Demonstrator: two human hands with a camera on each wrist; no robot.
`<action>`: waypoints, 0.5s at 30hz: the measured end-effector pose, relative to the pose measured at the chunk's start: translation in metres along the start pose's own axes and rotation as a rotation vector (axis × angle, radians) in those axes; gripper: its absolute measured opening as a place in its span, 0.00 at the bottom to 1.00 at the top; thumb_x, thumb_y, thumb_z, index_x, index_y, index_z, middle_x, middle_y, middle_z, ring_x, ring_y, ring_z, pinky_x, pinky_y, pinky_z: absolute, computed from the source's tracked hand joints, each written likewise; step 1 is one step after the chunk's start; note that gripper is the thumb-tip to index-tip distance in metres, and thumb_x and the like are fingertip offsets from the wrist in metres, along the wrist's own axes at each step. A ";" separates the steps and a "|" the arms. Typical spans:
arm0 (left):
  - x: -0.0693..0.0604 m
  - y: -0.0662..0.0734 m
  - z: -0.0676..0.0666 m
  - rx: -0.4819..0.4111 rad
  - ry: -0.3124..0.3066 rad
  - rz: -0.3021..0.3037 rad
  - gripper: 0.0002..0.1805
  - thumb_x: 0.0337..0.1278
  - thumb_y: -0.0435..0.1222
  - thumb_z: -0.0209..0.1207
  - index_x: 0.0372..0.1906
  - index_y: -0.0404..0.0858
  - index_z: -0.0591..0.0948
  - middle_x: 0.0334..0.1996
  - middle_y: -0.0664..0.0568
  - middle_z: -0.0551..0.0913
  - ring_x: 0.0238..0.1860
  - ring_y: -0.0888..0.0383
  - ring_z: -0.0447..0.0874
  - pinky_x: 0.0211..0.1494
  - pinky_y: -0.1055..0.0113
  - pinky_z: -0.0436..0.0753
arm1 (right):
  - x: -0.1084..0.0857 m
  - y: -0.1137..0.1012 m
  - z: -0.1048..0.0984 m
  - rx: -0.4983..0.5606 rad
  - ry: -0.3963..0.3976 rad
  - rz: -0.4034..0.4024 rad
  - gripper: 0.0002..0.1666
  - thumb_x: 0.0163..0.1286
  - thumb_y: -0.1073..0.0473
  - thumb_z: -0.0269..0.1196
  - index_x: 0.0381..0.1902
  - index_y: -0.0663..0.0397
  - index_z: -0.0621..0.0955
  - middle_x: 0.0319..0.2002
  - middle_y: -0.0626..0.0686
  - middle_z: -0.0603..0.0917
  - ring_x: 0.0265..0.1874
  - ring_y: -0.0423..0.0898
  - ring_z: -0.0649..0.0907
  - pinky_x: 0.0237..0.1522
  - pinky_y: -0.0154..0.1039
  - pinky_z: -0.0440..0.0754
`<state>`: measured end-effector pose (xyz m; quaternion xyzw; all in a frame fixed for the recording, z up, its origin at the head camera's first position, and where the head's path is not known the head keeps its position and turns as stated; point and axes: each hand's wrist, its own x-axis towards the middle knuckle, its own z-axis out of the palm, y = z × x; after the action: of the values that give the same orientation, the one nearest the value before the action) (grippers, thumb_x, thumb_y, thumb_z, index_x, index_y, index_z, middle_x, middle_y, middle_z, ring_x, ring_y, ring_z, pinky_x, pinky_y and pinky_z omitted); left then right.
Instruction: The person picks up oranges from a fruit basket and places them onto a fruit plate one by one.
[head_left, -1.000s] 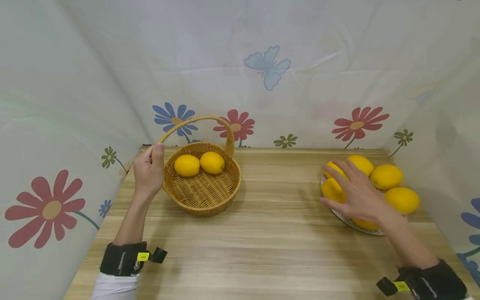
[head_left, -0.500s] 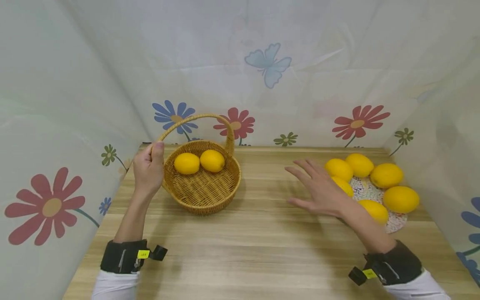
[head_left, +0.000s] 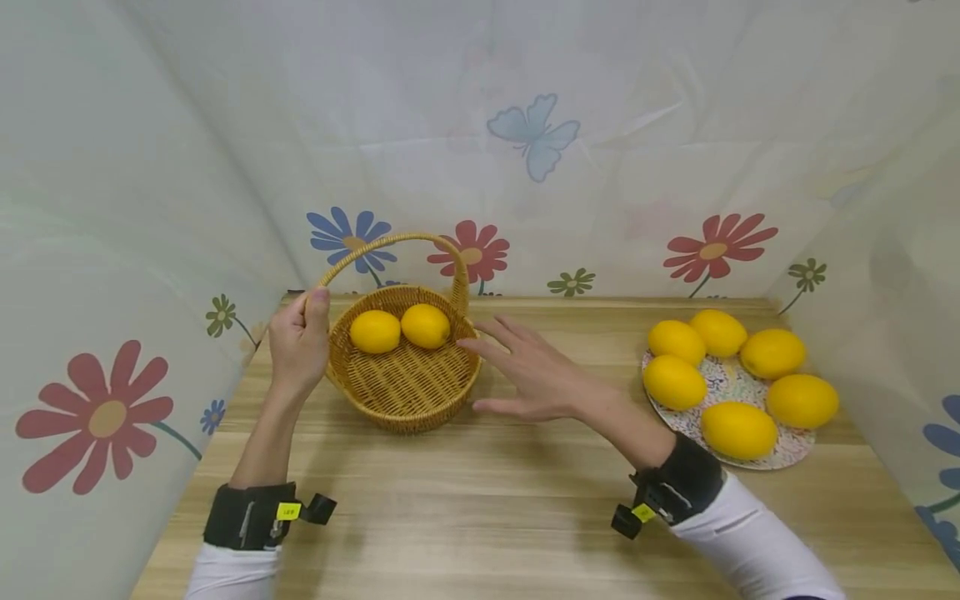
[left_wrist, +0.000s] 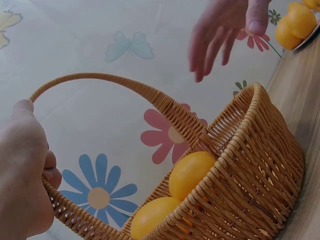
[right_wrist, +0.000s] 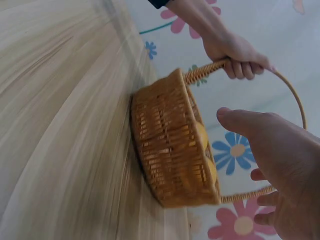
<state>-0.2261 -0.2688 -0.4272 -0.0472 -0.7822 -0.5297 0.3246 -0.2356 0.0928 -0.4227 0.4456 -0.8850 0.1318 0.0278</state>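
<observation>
My left hand [head_left: 298, 343] grips the handle [left_wrist: 95, 76] of a round wicker basket [head_left: 405, 400] on its left side. Two yellow lemons [head_left: 375, 332] lie side by side against the basket's back wall. With fingers spread and nothing held, my right hand [head_left: 528, 371] is at the basket's right rim; the left wrist view has this hand [left_wrist: 225, 30] above the rim, apart from it. Several more lemons [head_left: 738, 431] form a ring on a speckled plate [head_left: 727, 383] at the right.
The wooden table [head_left: 480, 517] runs back to a pale curtain [head_left: 615, 192] printed with flowers and a butterfly. Curtain also closes in the left and right sides. Each wrist wears a black strap [head_left: 247, 515] with a small camera.
My right hand has moved left from over the lemon plate to the basket's right rim, fingers spread throughout. My left hand, the basket and the lemons have stayed in place.
</observation>
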 end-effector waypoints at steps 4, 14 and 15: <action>0.001 -0.001 0.000 -0.009 -0.003 0.004 0.33 0.89 0.46 0.54 0.20 0.35 0.63 0.13 0.65 0.61 0.15 0.69 0.53 0.21 0.74 0.51 | 0.023 -0.014 0.001 -0.007 -0.027 -0.033 0.52 0.76 0.30 0.71 0.88 0.42 0.67 0.89 0.61 0.64 0.89 0.71 0.62 0.87 0.73 0.63; 0.001 -0.001 0.000 -0.007 0.000 0.014 0.32 0.88 0.45 0.54 0.19 0.37 0.63 0.13 0.65 0.61 0.16 0.69 0.53 0.21 0.74 0.51 | 0.067 -0.026 0.007 -0.041 -0.115 -0.045 0.51 0.80 0.31 0.68 0.90 0.42 0.64 0.90 0.61 0.61 0.91 0.71 0.58 0.89 0.72 0.62; 0.001 -0.001 0.000 -0.009 -0.001 0.013 0.32 0.88 0.45 0.54 0.19 0.38 0.63 0.13 0.65 0.61 0.16 0.69 0.53 0.21 0.74 0.51 | 0.072 -0.025 0.008 -0.048 -0.125 -0.045 0.51 0.80 0.32 0.68 0.90 0.42 0.64 0.90 0.61 0.62 0.91 0.71 0.58 0.89 0.72 0.62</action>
<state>-0.2275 -0.2694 -0.4278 -0.0541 -0.7797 -0.5309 0.3276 -0.2583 0.0196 -0.4132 0.4718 -0.8778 0.0819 -0.0139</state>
